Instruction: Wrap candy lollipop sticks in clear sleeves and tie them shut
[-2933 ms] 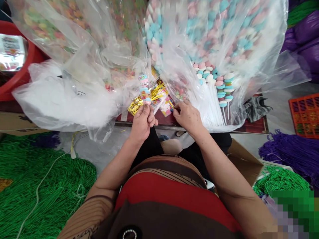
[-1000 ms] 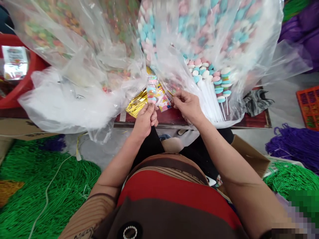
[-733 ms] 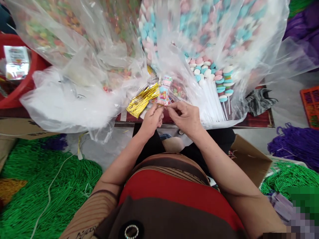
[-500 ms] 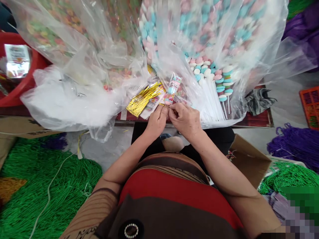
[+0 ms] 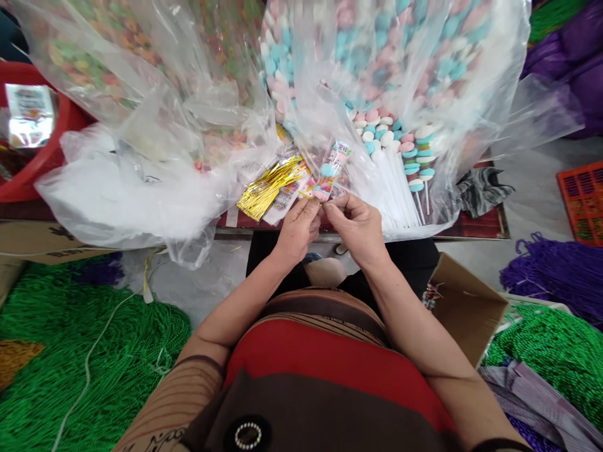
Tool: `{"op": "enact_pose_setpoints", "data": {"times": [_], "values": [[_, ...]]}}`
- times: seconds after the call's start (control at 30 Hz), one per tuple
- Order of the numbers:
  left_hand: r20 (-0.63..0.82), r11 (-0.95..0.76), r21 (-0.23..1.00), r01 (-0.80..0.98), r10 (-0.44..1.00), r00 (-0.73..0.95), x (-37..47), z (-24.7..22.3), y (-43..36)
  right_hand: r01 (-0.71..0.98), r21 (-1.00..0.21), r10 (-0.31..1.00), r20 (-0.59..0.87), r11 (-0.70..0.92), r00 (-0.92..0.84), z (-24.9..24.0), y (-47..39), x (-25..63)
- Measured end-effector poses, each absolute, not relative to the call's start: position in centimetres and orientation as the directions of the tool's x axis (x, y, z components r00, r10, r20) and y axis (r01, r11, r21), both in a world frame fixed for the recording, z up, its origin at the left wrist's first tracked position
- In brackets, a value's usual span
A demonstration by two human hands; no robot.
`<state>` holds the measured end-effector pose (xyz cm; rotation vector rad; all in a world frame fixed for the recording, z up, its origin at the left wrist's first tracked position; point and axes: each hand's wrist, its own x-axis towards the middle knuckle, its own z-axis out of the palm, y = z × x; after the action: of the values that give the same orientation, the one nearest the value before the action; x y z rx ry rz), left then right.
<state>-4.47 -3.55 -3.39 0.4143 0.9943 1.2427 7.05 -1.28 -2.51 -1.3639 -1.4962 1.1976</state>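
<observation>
A small clear printed packet [image 5: 328, 169] with pink and blue candy inside stands up from my fingertips at the table's front edge. My left hand [image 5: 299, 227] pinches its lower end. My right hand [image 5: 357, 223] is closed beside it, thumb and forefinger pressed together at the packet's base; what they grip is too small to make out. Just left of the packet lies a bundle of gold twist ties [image 5: 271, 188] on printed wrappers. To the right are white sticks [image 5: 396, 188] and candies stacked on sticks [image 5: 425, 157].
Large clear bags of candy [image 5: 386, 56] fill the back of the table. A red tub [image 5: 70, 125] stands at the left. An open cardboard box [image 5: 466, 307] is by my right side, and green cords [image 5: 94, 358] lie at the lower left.
My right hand has shifted slightly right and its fingers have turned at the packet's base. The view has moved a little, so the things at the right appear farther left.
</observation>
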Motion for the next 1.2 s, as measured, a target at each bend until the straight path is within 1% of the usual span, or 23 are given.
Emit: {"op": "enact_pose_setpoints", "data": {"times": [0.03,0.1,0.23,0.3,0.37,0.47,0.53,0.57,0.63,0.7,0.73,0.77,0.8,0.87,0.93,1.0,1.1,1.2], "values": [[-0.384,0.318,0.727,-0.609,0.923,0.023,-4.5,-3.3,-3.6,0.233,-0.969,0.984,-0.114,-0.08,-0.136,-2.5,-1.3,7.2],[-0.361,0.328,0.704,-0.63,0.929,0.08,-4.6,-3.4,-3.7,0.19,-0.969,0.967,-0.192,-0.16,-0.165,-2.4,-1.2,7.5],[-0.343,0.395,0.673,-0.626,0.916,0.209,-5.4,-3.7,-3.9,0.048,-0.966,0.931,-0.258,-0.255,-0.258,-2.6,-1.2,8.3],[-0.34,0.459,0.65,-0.605,0.888,0.309,-5.8,-3.6,-3.8,-0.055,-0.96,0.926,-0.247,-0.273,-0.285,-2.8,-1.0,8.7],[-0.344,0.543,0.616,-0.571,0.837,0.425,-6.2,-3.2,-3.7,-0.139,-0.955,0.921,-0.204,-0.261,-0.331,-3.0,-0.8,9.1],[-0.361,0.665,0.549,-0.506,0.735,0.573,-6.4,-2.6,-3.5,-0.167,-0.958,0.88,-0.133,-0.231,-0.455,-3.4,-0.5,10.0],[-0.375,0.716,0.509,-0.477,0.684,0.626,-6.4,-2.2,-3.4,-0.185,-0.954,0.842,-0.105,-0.235,-0.529,-3.8,-0.4,10.3],[-0.381,0.725,0.497,-0.477,0.676,0.63,-6.3,-2.1,-3.3,-0.206,-0.945,0.837,-0.109,-0.255,-0.536,-4.0,-0.4,10.4],[-0.392,0.706,0.494,-0.507,0.702,0.595,-5.8,-2.0,-3.2,-0.258,-0.919,0.872,-0.152,-0.298,-0.465,-4.6,-0.5,10.1],[-0.404,0.646,0.519,-0.56,0.763,0.505,-5.1,-2.0,-3.2,-0.296,-0.907,0.928,-0.206,-0.3,-0.31,-5.0,-0.7,9.4],[-0.41,0.604,0.542,-0.584,0.797,0.444,-4.8,-2.1,-3.3,-0.29,-0.918,0.951,-0.209,-0.272,-0.229,-5.1,-0.8,9.1],[-0.413,0.558,0.57,-0.603,0.829,0.377,-4.4,-2.2,-3.3,-0.254,-0.943,0.972,-0.181,-0.216,-0.152,-5.1,-1.0,8.8],[-0.412,0.508,0.602,-0.616,0.859,0.305,-4.0,-2.3,-3.3,-0.186,-0.973,0.989,-0.121,-0.135,-0.086,-5.0,-1.0,8.5],[-0.396,0.406,0.67,-0.621,0.904,0.162,-3.3,-2.5,-3.2,0.012,-0.997,0.997,0.07,0.07,-0.01,-4.5,-1.1,8.1],[-0.369,0.324,0.73,-0.601,0.928,0.052,-2.9,-2.8,-3.2,0.199,-0.946,0.965,0.261,0.257,-0.009,-4.0,-1.0,8.1],[-0.344,0.279,0.776,-0.565,0.939,-0.008,-2.6,-3.1,-3.1,0.293,-0.881,0.926,0.375,0.371,-0.043,-3.6,-0.9,8.2],[-0.309,0.247,0.844,-0.476,0.95,-0.054,-2.7,-3.5,-2.9,0.339,-0.822,0.886,0.455,0.457,-0.091,-3.2,-0.9,8.4],[-0.232,0.189,0.932,-0.309,0.967,-0.11,-3.3,-3.5,-2.7,0.34,-0.817,0.883,0.452,0.466,-0.125,-2.9,-1.0,8.6]]}}
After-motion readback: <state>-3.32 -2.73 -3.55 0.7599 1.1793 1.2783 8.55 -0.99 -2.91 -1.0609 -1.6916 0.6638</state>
